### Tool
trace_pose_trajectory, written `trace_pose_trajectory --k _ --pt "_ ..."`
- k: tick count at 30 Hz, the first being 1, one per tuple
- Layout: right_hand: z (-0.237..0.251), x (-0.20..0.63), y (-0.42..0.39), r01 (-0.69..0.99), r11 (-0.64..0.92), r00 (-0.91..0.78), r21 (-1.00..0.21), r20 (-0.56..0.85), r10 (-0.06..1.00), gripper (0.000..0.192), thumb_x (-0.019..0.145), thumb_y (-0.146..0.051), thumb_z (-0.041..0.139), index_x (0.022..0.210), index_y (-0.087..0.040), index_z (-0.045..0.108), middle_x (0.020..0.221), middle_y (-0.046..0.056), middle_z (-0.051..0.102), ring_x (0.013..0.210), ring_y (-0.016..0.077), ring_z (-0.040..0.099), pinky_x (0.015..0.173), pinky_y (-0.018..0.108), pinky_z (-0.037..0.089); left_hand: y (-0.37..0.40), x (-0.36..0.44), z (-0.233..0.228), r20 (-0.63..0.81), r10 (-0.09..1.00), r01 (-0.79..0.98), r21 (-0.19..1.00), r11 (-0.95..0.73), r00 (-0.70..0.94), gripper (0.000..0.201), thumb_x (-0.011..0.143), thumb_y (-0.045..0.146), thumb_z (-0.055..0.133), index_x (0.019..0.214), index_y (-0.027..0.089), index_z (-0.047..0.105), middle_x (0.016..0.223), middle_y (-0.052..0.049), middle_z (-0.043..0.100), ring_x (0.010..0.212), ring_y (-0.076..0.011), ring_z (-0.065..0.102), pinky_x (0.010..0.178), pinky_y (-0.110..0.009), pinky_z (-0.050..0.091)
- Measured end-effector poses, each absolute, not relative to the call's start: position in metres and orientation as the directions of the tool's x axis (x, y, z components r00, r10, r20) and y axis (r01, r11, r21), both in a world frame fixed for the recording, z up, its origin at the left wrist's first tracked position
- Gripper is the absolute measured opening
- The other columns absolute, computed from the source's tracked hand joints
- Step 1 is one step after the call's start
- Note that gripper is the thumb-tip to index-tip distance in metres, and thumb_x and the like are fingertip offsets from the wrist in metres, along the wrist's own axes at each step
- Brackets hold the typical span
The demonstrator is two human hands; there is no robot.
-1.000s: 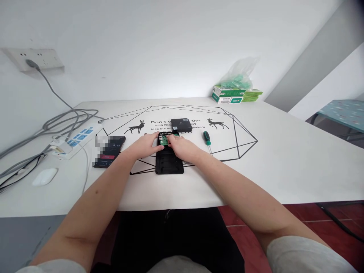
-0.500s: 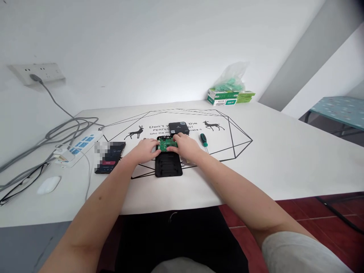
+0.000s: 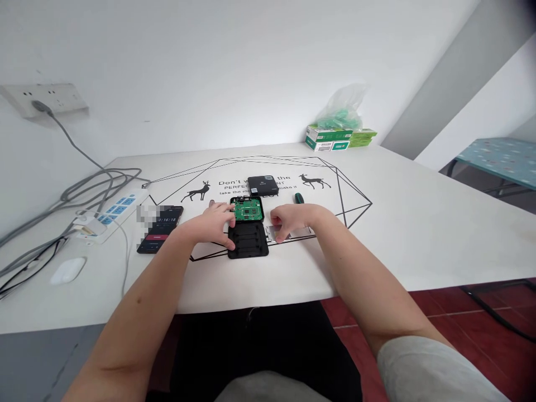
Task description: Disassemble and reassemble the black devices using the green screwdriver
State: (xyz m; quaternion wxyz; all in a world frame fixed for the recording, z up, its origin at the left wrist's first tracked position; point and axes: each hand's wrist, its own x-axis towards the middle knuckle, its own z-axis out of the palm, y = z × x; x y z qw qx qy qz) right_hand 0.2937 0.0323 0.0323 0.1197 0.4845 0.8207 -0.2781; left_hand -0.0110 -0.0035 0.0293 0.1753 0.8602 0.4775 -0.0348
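Note:
A black plastic tray [image 3: 248, 241] lies flat on the white table [image 3: 419, 223], with a green circuit board [image 3: 247, 210] seated in its far end. My left hand [image 3: 213, 223] rests against the tray's left edge, thumb by its near corner and fingers at the board's left side. My right hand [image 3: 292, 219] hovers just right of the tray with fingers curled down over a small silvery flat piece [image 3: 274, 234] on the table. Whether the fingers pinch it is unclear. A green-handled screwdriver [image 3: 298, 198] lies behind that hand.
A small black box [image 3: 262, 184] sits behind the board. A phone [image 3: 159, 228] with a lit screen lies left of the tray, then a power strip [image 3: 113, 211], grey cables [image 3: 84, 187] and a white mouse [image 3: 67, 270]. Green-and-white boxes [image 3: 330, 139] under a plastic bag stand at the far edge.
My right hand has left the circuit board and moved right and down to the silvery piece beside the tray. My left hand slid nearer along the tray's left edge. The board now lies uncovered.

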Motion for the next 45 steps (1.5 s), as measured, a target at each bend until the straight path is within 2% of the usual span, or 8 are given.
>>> trace_pose_trajectory --k 5,8,12,17,26,35,40,45 --pt "0.035 0.289 0.029 0.867 0.366 -0.495 -0.339 -0.489 0.718 0.049 0.063 -0.050 0.091 0.085 -0.025 0.056 0.087 -0.001 0.066 0.081 0.0212 0.061 0.065 0.035 0.040 -0.006 -0.004 0.031 -0.237 0.790 0.821 0.251 -0.512 0.565 0.045 0.077 0.056 0.094 0.102 0.025 0.072 0.171 -0.012 0.050 0.169 -0.0439 0.023 0.135 -0.064 0.023" --pt "0.038 0.290 0.026 0.873 0.362 -0.485 -0.328 -0.497 0.719 0.049 0.063 -0.048 0.090 0.087 -0.025 0.053 0.087 -0.002 0.065 0.080 0.0206 0.059 0.065 0.035 0.040 -0.008 -0.002 0.032 -0.275 0.794 0.836 0.269 -0.478 0.542 0.047 0.077 0.056 0.092 0.107 0.025 0.071 0.174 -0.011 0.046 0.168 -0.0444 0.026 0.129 -0.061 0.035" --pt "0.040 0.289 0.022 0.881 0.353 -0.468 -0.315 -0.475 0.745 0.050 0.062 -0.044 0.089 0.088 -0.026 0.049 0.088 -0.003 0.064 0.077 0.0192 0.058 0.063 0.034 0.038 -0.009 -0.001 0.033 -0.306 0.808 0.853 0.322 -0.410 0.503 0.053 0.076 0.055 0.090 0.116 0.026 0.070 0.177 -0.010 0.043 0.164 -0.0425 0.035 0.116 -0.048 0.050" --pt "0.040 0.290 0.021 0.852 0.342 -0.506 -0.396 -0.457 0.731 0.052 0.062 -0.040 0.088 0.092 -0.026 0.048 0.089 -0.004 0.060 0.076 0.0175 0.055 0.065 0.033 0.038 -0.007 0.001 0.030 -0.286 0.802 0.844 0.305 -0.442 0.524 0.058 0.076 0.057 0.088 0.122 0.027 0.070 0.169 -0.009 0.053 0.161 -0.0407 0.042 0.117 -0.043 0.049" --pt "0.036 0.290 0.022 0.838 0.396 -0.537 -0.375 -0.443 0.718 0.054 0.061 -0.041 0.089 0.095 -0.027 0.050 0.091 -0.001 0.064 0.077 0.0206 0.057 0.064 0.035 0.040 -0.004 0.003 0.028 -0.233 0.780 0.807 0.292 -0.514 0.581 0.048 0.079 0.052 0.089 0.115 0.026 0.070 0.140 -0.008 0.069 0.138 -0.0368 0.060 0.116 -0.043 0.044" --pt "0.042 0.285 0.017 0.815 0.416 -0.566 -0.403 -0.402 0.719 0.043 0.065 -0.037 0.084 0.097 -0.025 0.057 0.091 -0.001 0.065 0.079 0.0209 0.062 0.067 0.034 0.042 -0.005 0.005 0.029 -0.232 0.768 0.797 0.280 -0.535 0.597 0.046 0.081 0.054 0.088 0.114 0.026 0.072 0.147 -0.009 0.067 0.144 -0.0391 0.057 0.120 -0.046 0.041" --pt "0.042 0.285 0.015 0.821 0.415 -0.562 -0.392 -0.424 0.710 0.051 0.061 -0.035 0.088 0.099 -0.027 0.055 0.095 0.000 0.069 0.082 0.0228 0.066 0.066 0.033 0.044 -0.005 0.004 0.028 -0.225 0.766 0.791 0.295 -0.536 0.603 0.046 0.080 0.053 0.087 0.116 0.028 0.074 0.153 -0.009 0.064 0.147 -0.0404 0.055 0.121 -0.048 0.042" --pt "0.041 0.291 0.018 0.815 0.463 -0.568 -0.349 -0.316 0.760 0.048 0.067 -0.032 0.086 0.106 -0.024 0.061 0.107 0.006 0.074 0.090 0.0260 0.069 0.073 0.034 0.049 -0.004 0.003 0.028 -0.219 0.773 0.793 0.313 -0.523 0.596 0.046 0.078 0.050 0.092 0.116 0.028 0.078 0.160 -0.008 0.061 0.152 -0.0406 0.053 0.121 -0.045 0.044"
